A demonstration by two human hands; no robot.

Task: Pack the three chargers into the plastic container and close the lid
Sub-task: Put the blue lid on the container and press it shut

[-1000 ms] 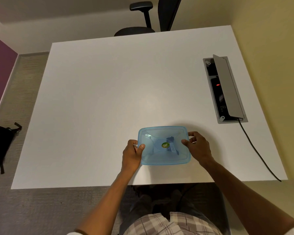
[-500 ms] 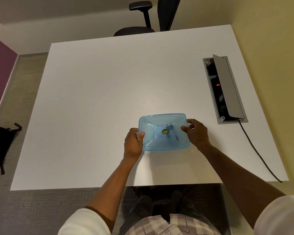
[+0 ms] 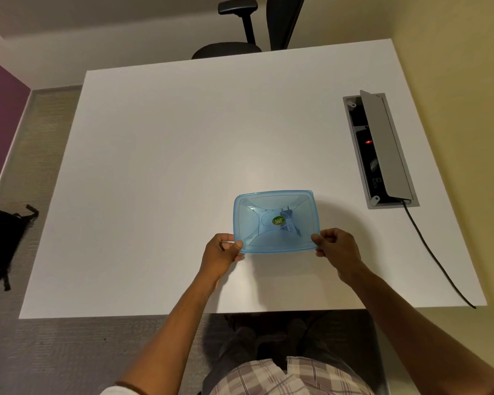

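A translucent blue plastic container (image 3: 274, 220) with its lid on rests on the white table (image 3: 183, 155), right of centre and toward the near edge. A green round sticker sits in the lid's middle, and a dim shape shows through the plastic beneath it. My left hand (image 3: 221, 252) pinches the container's near left corner. My right hand (image 3: 335, 248) grips the near right corner. No charger is plainly visible anywhere on the table.
A grey pop-up power box (image 3: 382, 149) with its flap raised is set into the table at the right, and a black cable (image 3: 434, 252) runs from it over the near edge. A black office chair (image 3: 240, 27) stands beyond the far edge. A black bag (image 3: 0, 240) lies on the floor at left.
Both hands have pushed the container away from me, further onto the table. My grip has shifted from the container's sides to its two near corners.
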